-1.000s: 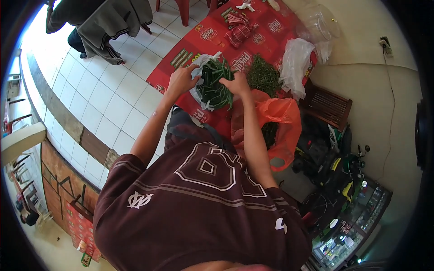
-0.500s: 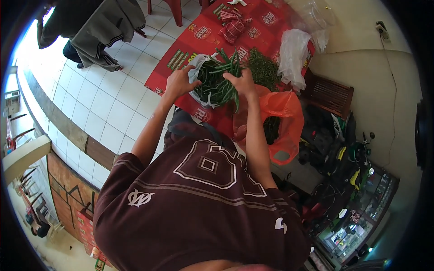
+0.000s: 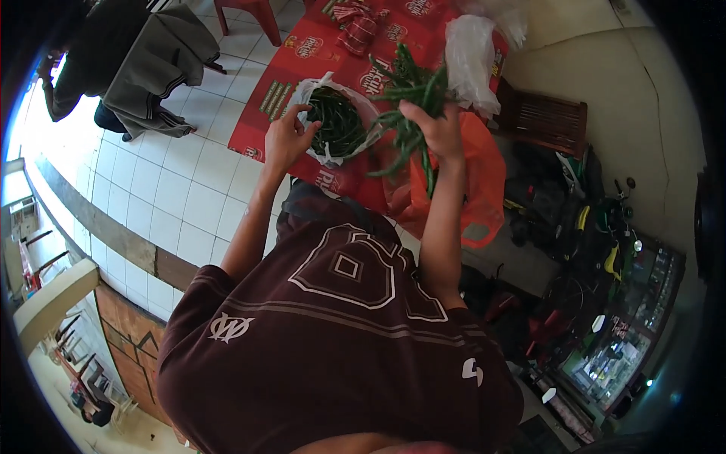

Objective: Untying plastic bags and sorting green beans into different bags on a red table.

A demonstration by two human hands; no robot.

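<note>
My right hand (image 3: 435,136) is closed around a loose bunch of long green beans (image 3: 412,83), held up over the table's near right part, with pods sticking out on both sides. A white plastic bag (image 3: 333,160), its mouth folded open, sits on the red table to the left. More dark green pods (image 3: 333,121) lie coiled inside it. At the bag's left rim is my left hand (image 3: 287,140), thumb and fingers apart, with nothing seen between them. An orange plastic bag (image 3: 480,174) hangs at the table's near edge, partly behind my right forearm.
A red printed cloth covers the table (image 3: 295,57). Toward its far side lie a crumpled checked cloth (image 3: 359,34) and a clear plastic bag (image 3: 469,64). A wooden stool (image 3: 544,117) and a motorbike (image 3: 597,219) stand to the right. A person (image 3: 94,53) sits at the far left.
My right hand has lifted the bunch of green beans out of the white bag and moved it right, toward the orange bag. My left hand stays by the white bag.
</note>
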